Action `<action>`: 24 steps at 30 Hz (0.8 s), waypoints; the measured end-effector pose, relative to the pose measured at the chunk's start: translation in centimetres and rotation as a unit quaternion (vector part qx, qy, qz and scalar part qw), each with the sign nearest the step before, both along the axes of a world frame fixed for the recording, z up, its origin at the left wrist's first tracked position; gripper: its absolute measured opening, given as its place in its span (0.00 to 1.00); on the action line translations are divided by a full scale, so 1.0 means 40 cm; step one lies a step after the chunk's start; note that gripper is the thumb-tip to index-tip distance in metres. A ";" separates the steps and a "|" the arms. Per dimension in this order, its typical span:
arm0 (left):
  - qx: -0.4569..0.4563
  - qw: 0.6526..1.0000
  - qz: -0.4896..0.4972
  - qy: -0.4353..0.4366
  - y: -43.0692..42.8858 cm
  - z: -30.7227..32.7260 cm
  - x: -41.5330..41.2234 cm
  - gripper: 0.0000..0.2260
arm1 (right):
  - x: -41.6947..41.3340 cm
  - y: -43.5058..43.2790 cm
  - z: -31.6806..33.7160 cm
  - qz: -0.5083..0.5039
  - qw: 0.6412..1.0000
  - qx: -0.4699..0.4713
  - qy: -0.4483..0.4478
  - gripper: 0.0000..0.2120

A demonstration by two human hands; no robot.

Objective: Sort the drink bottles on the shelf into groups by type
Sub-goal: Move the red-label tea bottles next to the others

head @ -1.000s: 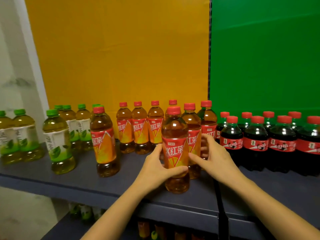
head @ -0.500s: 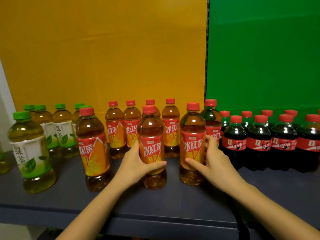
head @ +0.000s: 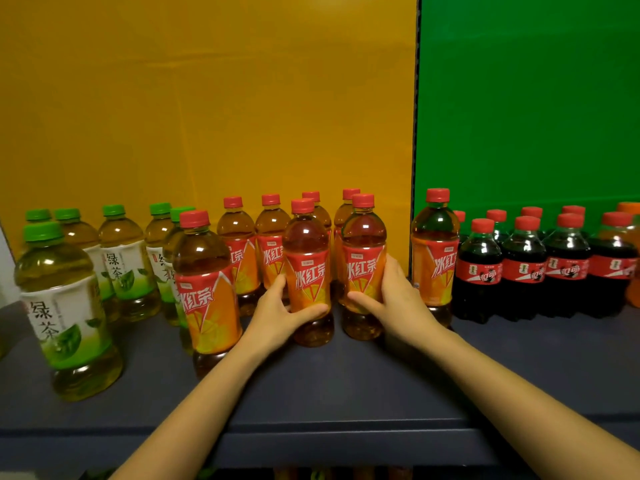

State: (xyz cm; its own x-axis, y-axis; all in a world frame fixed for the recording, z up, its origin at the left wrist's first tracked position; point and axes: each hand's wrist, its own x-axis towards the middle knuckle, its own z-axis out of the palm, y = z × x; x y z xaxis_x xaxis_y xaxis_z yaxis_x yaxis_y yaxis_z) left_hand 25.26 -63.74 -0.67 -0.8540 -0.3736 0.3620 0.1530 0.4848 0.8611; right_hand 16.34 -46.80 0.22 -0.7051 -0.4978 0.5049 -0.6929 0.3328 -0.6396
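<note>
From my remote view, the sorting looks to me mostly done. My left hand (head: 277,313) is grasping one clear plastic iced-tea bottle with a red cap and orange-red label (head: 308,271), and my right hand (head: 394,299) is grasping a second bottle of the same kind (head: 363,268) just beside it; both bottles stand upright on the dark grey shelf (head: 346,393). Behind the hands there is a row of the same red-capped tea bottles (head: 256,244) against the yellow back panel (head: 207,98). To the left of my left hand one more tea bottle (head: 207,289) stands forward, touching or nearly touching the green-capped green tea bottles with white labels (head: 117,258), which are already grouped there. To the right of my right hand another tea bottle (head: 434,251) stands apart, just beside the small dark cola bottles with red caps (head: 523,265), grouped before the green panel (head: 519,98). I judge that what is left is to bring these two stray tea bottles and the two I hold into one tidy group. At the far right edge something orange shows, but I cannot tell what it is
</note>
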 end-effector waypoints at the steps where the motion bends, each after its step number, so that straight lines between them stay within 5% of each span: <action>1: -0.005 1.000 0.001 0.007 0.000 0.000 -0.002 0.32 | -0.003 -0.007 0.002 0.008 1.000 -0.009 -0.014 0.39; 9: -0.004 1.000 0.016 0.026 0.001 0.004 -0.033 0.33 | -0.025 -0.034 -0.012 0.025 0.992 -0.070 -0.105 0.35; 24: -0.055 0.997 0.055 0.012 -0.022 -0.023 -0.068 0.35 | -0.040 -0.054 -0.043 -0.007 0.995 -0.085 -0.059 0.34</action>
